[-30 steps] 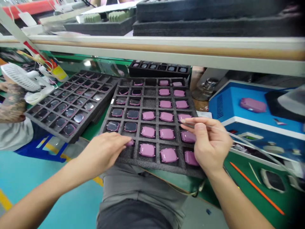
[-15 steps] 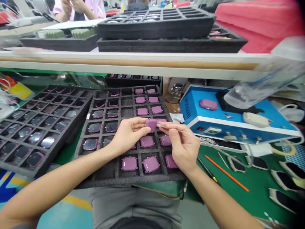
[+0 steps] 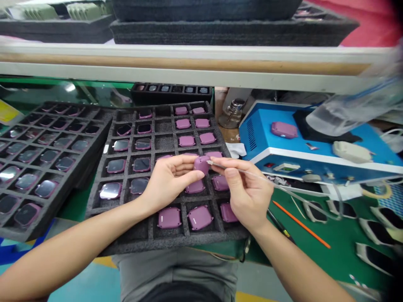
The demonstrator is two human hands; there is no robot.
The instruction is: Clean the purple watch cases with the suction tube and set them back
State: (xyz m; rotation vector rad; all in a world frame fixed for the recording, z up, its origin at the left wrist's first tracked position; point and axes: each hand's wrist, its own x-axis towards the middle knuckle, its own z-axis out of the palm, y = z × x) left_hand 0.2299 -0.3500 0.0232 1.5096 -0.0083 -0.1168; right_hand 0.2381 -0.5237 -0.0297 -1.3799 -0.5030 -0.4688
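From here I see my left hand [image 3: 170,182] half-closed, its fingertips cradling a mauve plastic watch case [image 3: 202,165] above the front rows of the charcoal foam tray [image 3: 138,240]. My right hand [image 3: 245,188] pinches a slender clear tube [image 3: 242,173], its metal tip [image 3: 210,162] at the case's edge. Steady, light pressure seems best on that smooth, rounded shell.
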